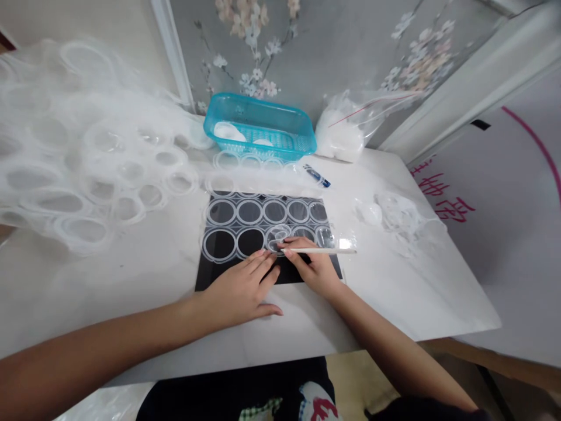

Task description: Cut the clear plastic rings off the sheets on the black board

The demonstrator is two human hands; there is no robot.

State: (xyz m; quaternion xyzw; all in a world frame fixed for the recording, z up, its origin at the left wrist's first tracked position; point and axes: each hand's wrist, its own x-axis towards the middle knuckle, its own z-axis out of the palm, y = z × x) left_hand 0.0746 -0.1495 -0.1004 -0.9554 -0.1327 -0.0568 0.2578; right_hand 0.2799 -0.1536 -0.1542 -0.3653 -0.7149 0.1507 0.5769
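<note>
Left hand (243, 292): lay open, palm down, gripping nothing, its fingertips at the near edge of the ring sheet (275, 211) and its thumb stretched out rightward.
Right hand (319, 270): was closed on a thin pale stick (337, 251), pinched between thumb and fingers, one end jutting right past the hand.
Ring film heap (109, 146): rose bunched and translucent at far left, full of round outlines.
Blue basket (258, 104): stood against the wall, white pieces (228, 131) inside.
Black mat (205, 278): lay on the white table (153, 286), beneath the sheet.
Ring sheet: was spread over the mat in rows of pale circles; the nearest row's first two looked darkest.
Looped piece (279, 233): sat in that row's third circle, at the fingertips.
Blue marker (316, 175): lay beyond the mat.
Clear bag (344, 137): held something white, beside the basket.
Scraps (397, 215): were piled, whitish, on the right.
Board (491, 263): bore pink writing at far right.
</note>
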